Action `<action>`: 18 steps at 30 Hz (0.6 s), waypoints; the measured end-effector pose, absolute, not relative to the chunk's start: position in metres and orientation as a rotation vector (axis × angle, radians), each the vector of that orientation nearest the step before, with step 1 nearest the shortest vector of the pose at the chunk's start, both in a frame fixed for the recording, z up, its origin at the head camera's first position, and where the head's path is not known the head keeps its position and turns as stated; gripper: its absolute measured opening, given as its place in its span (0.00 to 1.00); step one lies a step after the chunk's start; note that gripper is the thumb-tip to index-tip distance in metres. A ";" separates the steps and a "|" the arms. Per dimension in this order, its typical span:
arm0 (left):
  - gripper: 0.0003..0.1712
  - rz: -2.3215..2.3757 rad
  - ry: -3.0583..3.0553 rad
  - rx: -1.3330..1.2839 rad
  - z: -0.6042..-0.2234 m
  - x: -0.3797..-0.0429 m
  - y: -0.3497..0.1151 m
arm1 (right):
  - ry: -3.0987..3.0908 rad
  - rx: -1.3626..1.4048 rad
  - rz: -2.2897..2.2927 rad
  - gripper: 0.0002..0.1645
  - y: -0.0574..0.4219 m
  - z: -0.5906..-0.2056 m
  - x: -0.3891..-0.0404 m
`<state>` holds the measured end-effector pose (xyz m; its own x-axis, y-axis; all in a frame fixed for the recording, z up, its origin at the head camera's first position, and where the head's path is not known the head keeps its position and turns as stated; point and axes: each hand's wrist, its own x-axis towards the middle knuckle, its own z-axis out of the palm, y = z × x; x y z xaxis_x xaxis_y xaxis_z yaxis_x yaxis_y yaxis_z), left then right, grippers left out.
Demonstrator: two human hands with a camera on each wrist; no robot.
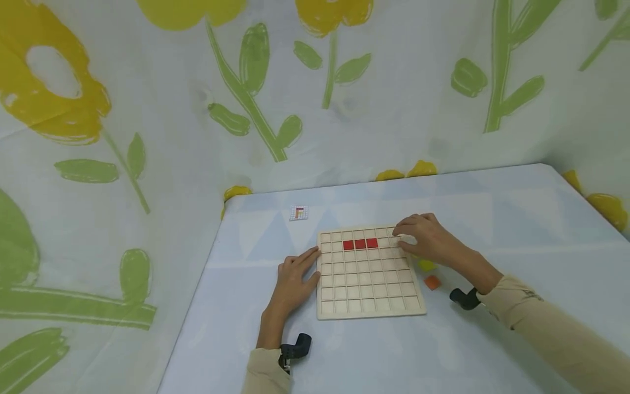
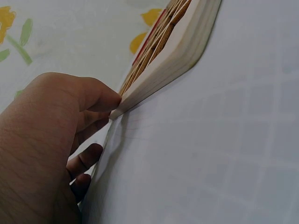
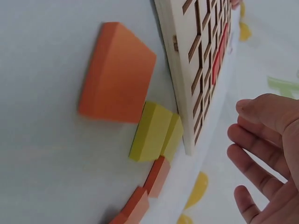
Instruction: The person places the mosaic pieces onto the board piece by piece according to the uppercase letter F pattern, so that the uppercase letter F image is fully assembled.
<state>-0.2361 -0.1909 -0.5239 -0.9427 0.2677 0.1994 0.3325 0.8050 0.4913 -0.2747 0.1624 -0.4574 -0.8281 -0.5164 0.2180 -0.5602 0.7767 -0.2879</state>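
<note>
Grid board (image 1: 354, 279) with coloured pieces, flat on the worktop between two hands. Three red tiles (image 1: 360, 244) occupy adjoining cells near the board's far edge, their row running left to right.

Loose pieces lie just beside the board's right edge, strung roughly from near to far: an orange piece (image 3: 117, 77) at the near end, then two yellow pieces (image 3: 149, 133), then reddish pieces (image 3: 156, 177), which the head view does not show.

The right hand (image 1: 425, 236) is over the board's far right corner, its thumb and fingertips apart with nothing visible between them; contact with the board cannot be told. The governing relation, as judged here, is between this hand and the loose pieces: the orange and yellow ones lie on its near side, and it is much the nearer hand, the whole board separating them from the other.

The left hand (image 1: 293, 282) rests at the board's left edge, thumb and fingers spread, touching the side. A small patterned card (image 1: 299, 212) lies beyond, far left on the worktop (image 1: 236, 306).
</note>
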 end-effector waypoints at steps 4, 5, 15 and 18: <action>0.30 -0.812 -2.857 -0.491 -0.524 -0.236 -0.196 | -2.839 0.837 0.514 0.13 0.167 -0.458 -0.270; 0.30 -0.815 -2.853 -0.494 -0.524 -0.237 -0.197 | -2.836 0.828 0.510 0.14 0.169 -0.458 -0.268; 0.30 -0.835 -2.847 -0.488 -0.525 -0.234 -0.195 | -2.785 0.794 0.520 0.12 0.194 -0.457 -0.250; 0.30 -0.825 -2.847 -0.500 -0.524 -0.235 -0.193 | -2.755 0.770 0.526 0.10 0.201 -0.457 -0.244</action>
